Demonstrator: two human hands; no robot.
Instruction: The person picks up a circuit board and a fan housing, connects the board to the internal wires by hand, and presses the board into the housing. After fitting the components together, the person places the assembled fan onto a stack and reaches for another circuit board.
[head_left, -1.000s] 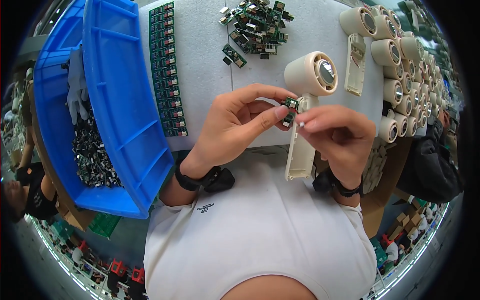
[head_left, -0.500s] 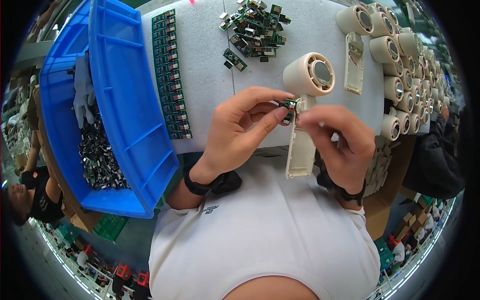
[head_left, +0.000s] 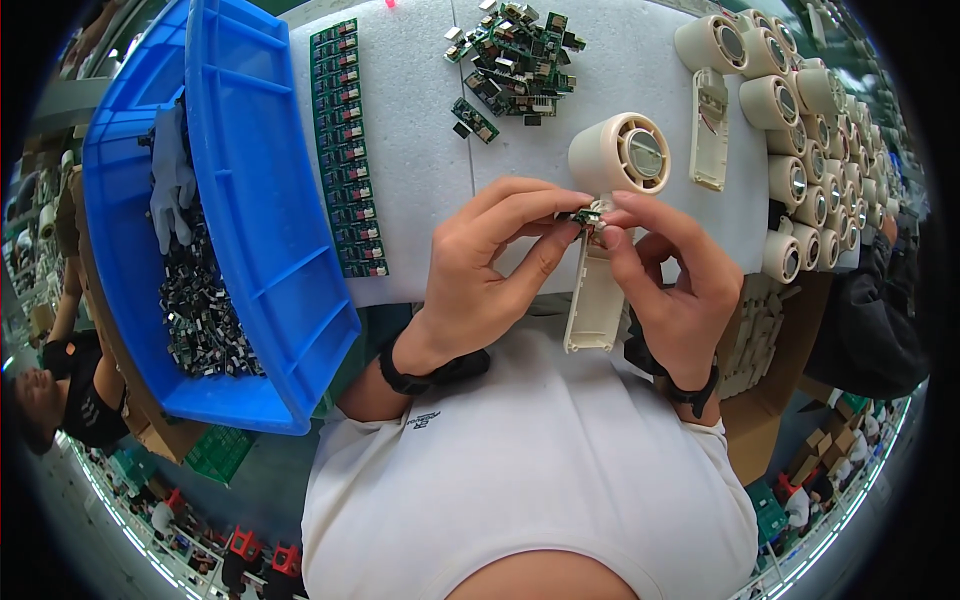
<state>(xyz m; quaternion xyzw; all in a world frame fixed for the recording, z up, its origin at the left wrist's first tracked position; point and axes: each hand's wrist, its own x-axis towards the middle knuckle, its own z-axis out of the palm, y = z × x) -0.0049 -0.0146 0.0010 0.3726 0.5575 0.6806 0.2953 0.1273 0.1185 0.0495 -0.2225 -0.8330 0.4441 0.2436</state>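
Observation:
My left hand (head_left: pixel 497 258) pinches a small green circuit board (head_left: pixel 584 216) between thumb and fingertips. Beside it, my right hand (head_left: pixel 682 272) is closed, thumb and forefinger pinched at the board's right edge; what they grip is too small to make out, perhaps a wire end. Just beneath the board lies a cream handheld fan, its round head (head_left: pixel 621 154) pointing away from me and its open, hollow handle (head_left: pixel 595 305) extending toward me. The joint between head and handle is partly covered by my fingers.
On the white foam tabletop (head_left: pixel 420 130) lie a strip of joined circuit boards (head_left: pixel 349 150) and a heap of loose boards (head_left: pixel 520 65). Another opened fan (head_left: pixel 710 130) lies right, before many stacked fan heads (head_left: pixel 800 150). A blue bin (head_left: pixel 265 190) of small parts stands left.
My right hand has come in to the board and closed its fingertips there. The board has tilted in my left hand, and the handle's near end has swung slightly left.

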